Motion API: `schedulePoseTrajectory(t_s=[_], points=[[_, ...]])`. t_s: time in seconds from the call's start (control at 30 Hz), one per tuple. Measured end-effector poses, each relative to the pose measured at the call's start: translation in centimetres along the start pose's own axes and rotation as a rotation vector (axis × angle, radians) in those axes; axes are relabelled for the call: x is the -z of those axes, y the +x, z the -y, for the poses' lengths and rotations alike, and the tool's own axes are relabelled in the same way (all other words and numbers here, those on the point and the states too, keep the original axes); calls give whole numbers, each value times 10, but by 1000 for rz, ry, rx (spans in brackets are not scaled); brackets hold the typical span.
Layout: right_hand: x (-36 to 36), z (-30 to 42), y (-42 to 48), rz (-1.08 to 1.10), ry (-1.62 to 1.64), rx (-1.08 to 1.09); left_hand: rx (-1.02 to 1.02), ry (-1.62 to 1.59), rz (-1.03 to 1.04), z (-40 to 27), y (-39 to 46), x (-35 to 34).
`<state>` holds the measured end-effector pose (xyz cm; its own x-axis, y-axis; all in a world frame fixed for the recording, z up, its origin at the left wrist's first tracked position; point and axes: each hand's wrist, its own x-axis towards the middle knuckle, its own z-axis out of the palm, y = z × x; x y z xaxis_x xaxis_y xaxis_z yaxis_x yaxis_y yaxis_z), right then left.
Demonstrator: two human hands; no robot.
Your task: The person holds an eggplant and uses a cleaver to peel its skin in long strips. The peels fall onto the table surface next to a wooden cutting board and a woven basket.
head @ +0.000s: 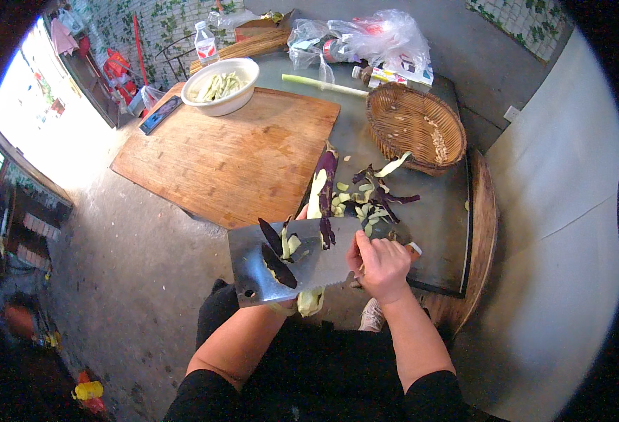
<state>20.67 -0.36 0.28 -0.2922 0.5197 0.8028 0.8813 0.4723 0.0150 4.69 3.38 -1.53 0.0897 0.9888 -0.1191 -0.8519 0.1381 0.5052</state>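
My right hand [380, 264] grips the handle of a broad cleaver [314, 269], whose flat blade spans the view in front of me. Dark purple peel strips [279, 266] and pale bits cling to the blade. Beneath it runs a long eggplant [326, 176], partly peeled, its purple stem end pointing away from me and its pale peeled end [310, 301] showing below the blade. My left hand [302, 213] is mostly hidden by the cleaver; fingertips show against the eggplant's left side. Peel scraps and pale slices [370, 208] lie piled on the table right of the eggplant.
A wooden cutting board [235, 158] bears a white bowl [225, 108] of cut pale strips and a phone [160, 115]. Right of it stands a wicker basket [417, 126] with small pale pieces. Behind are a plastic bottle [205, 42], a green stalk [322, 84] and plastic bags [378, 39].
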Motion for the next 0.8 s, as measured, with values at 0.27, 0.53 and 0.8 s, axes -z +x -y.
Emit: schedulePoseTrajectory(t_s=[0.27, 0.53, 0.8], points=[[-1, -14, -4, -5, 3, -3, -21, 13, -15, -2, -4, 11], [-2, -20, -6, 7, -50, -21, -45, 51, 0, -13, -2, 55], [-3, -25, -9, 10, -46, -52, -111, 199, -14, -10, -4, 44]])
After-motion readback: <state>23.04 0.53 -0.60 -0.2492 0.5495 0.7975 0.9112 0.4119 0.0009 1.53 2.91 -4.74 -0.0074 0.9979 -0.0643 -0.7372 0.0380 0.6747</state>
